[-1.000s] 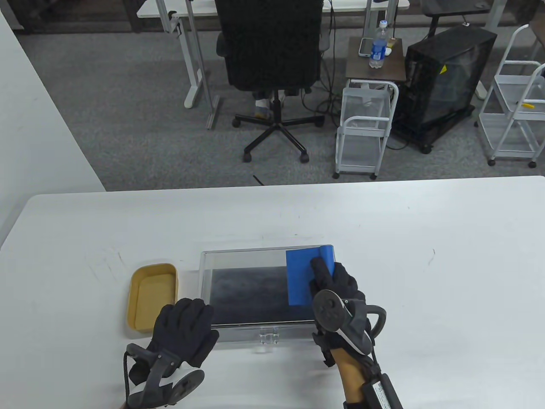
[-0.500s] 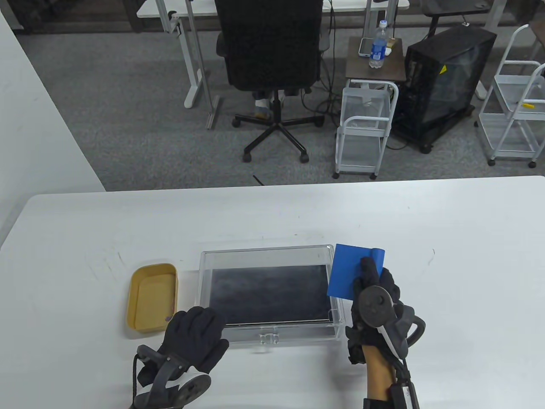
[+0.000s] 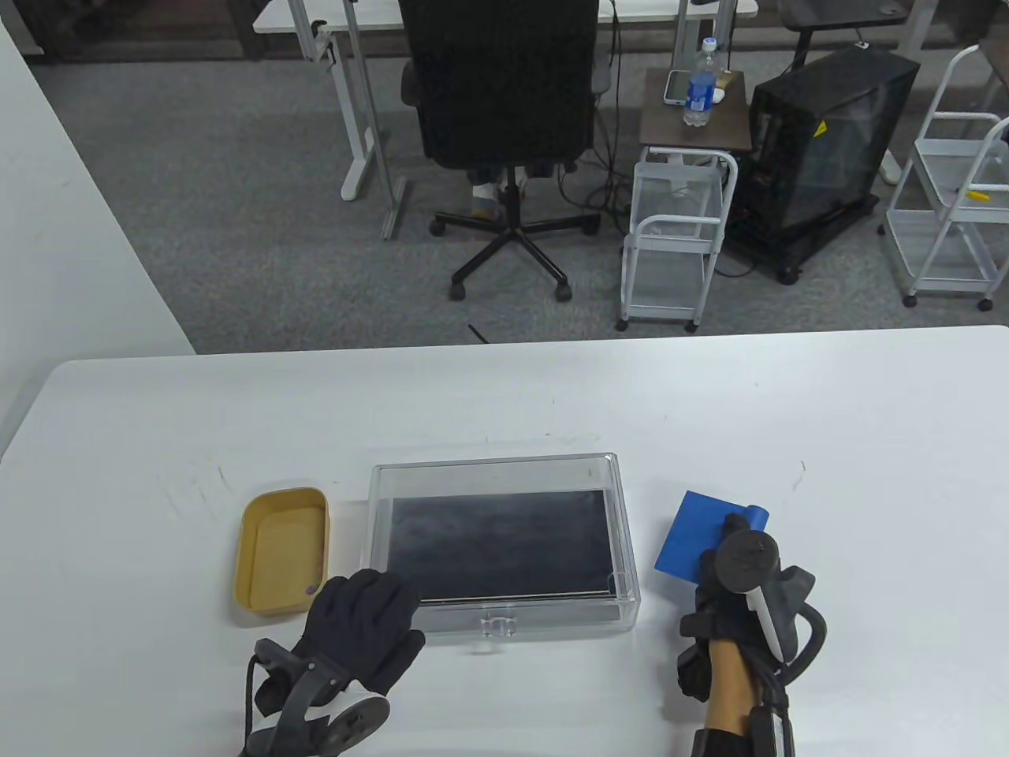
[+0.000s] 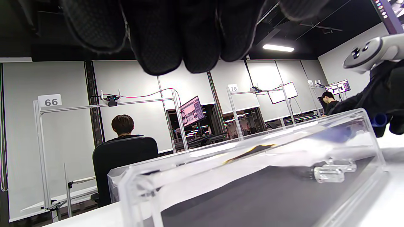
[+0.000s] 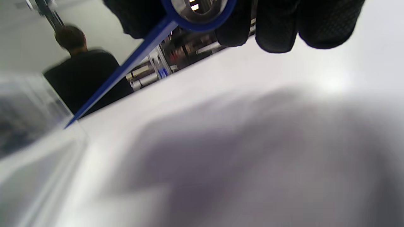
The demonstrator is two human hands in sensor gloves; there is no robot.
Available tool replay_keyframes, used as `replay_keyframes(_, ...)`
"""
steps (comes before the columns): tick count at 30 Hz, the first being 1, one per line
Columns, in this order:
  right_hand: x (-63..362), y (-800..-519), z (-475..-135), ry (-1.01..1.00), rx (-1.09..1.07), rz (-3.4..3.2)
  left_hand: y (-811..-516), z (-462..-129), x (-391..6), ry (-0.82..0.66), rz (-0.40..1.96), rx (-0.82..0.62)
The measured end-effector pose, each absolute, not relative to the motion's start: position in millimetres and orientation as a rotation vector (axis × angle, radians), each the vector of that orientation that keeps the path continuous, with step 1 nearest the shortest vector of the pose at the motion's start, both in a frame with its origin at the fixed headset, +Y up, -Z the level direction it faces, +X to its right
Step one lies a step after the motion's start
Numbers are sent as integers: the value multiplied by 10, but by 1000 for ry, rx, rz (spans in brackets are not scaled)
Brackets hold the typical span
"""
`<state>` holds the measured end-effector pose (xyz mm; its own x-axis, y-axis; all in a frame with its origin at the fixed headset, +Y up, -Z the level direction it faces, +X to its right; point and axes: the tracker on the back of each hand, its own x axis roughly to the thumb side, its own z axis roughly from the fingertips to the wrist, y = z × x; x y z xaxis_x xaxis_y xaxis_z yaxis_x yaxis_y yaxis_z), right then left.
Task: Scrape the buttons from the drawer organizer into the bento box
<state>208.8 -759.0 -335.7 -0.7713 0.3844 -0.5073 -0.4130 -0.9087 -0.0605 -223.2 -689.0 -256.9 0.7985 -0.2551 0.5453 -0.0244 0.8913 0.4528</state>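
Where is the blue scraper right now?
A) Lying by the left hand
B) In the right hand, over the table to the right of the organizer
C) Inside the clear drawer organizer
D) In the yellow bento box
B: the table view shows the right hand holding the scraper over the bare table, clear of the organizer; the left hand rests at the organizer's near-left corner.

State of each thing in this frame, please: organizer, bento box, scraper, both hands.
Organizer: clear, open-topped, flat on the table, dark liner, no buttons visible.
Bento box: open, left of the organizer, one small item at its near right corner.
Scraper: held right of the organizer, outside it.
Left hand: rests on the organizer's near left corner.
Right hand: grips the scraper's handle.
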Motion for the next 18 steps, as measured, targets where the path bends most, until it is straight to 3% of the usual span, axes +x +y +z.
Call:
replay_keyframes(5, 1957, -7797, -3441, 379, -686, 2762, -6894, -2565, -2218, -652, -127, 453)
replay_keyframes(15, 1884, -7820, -3490, 356, -700, 2839, -6895, -2561, -2215, -655, -131, 456)
replay_keyframes(18, 1918, -7681, -3467, 196, -713, 2818, -6902, -2567, -2213, -657, -130, 448)
